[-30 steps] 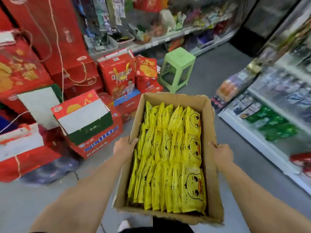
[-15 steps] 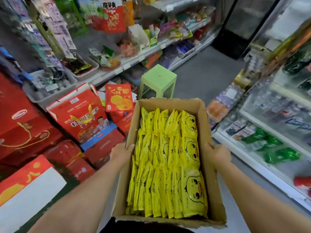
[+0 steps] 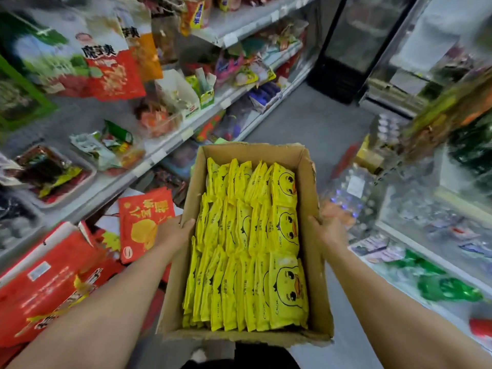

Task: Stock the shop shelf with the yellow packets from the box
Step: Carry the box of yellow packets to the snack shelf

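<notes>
Both hands, left [image 3: 173, 233] and right [image 3: 331, 230], grip the box [image 3: 315, 275] of duck-faced "CKOK" yellow packets [image 3: 253, 249].

Red gift boxes [image 3: 50, 283] lower left, red snack bag [image 3: 145, 222] just right of them. Hanging red-and-white snack bags [image 3: 111, 70] upper left. Black glass-door fridge [image 3: 354, 46] top right. Grey floor [image 3: 314, 123] centre. Green packets [image 3: 450, 288] lower right, blurred.
</notes>
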Action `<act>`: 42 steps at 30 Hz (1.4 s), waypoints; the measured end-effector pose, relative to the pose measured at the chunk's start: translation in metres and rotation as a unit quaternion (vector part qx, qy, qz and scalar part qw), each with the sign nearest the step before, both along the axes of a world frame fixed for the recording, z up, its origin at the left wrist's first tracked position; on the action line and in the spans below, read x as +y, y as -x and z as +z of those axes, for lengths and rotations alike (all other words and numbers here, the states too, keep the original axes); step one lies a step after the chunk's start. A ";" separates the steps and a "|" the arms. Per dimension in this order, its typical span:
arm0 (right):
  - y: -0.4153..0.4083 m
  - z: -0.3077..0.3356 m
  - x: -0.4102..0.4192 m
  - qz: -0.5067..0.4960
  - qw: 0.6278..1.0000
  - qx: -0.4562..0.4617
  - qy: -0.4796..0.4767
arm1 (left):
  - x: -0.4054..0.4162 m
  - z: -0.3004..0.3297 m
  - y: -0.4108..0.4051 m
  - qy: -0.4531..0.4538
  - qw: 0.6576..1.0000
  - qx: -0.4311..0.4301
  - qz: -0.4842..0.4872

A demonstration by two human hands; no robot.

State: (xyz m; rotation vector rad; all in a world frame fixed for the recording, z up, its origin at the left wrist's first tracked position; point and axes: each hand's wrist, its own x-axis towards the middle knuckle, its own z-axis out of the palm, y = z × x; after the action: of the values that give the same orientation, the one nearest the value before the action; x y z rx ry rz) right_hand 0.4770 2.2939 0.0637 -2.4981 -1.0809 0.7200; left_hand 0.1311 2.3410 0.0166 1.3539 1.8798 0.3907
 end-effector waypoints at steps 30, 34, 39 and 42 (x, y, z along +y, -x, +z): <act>-0.061 -0.126 0.436 -0.083 0.988 0.058 0.113 | 0.469 -0.100 -0.057 0.062 0.996 0.023 -0.054; -0.052 -0.151 0.465 -0.118 0.985 0.050 0.114 | 0.518 -0.117 -0.057 0.068 0.994 0.034 -0.072; -0.044 -0.181 0.497 -0.136 0.982 0.051 0.119 | 0.570 -0.139 -0.061 0.052 0.993 0.038 -0.102; -0.039 -0.199 0.509 -0.155 0.979 0.061 0.118 | 0.592 -0.160 -0.059 0.054 0.992 0.045 -0.106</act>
State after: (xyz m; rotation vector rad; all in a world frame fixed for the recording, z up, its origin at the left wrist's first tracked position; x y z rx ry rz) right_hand 0.5160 2.8032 -0.1355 -2.6896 -0.5715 0.9363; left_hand 0.1900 2.9327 -0.1436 1.5015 1.7788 0.1212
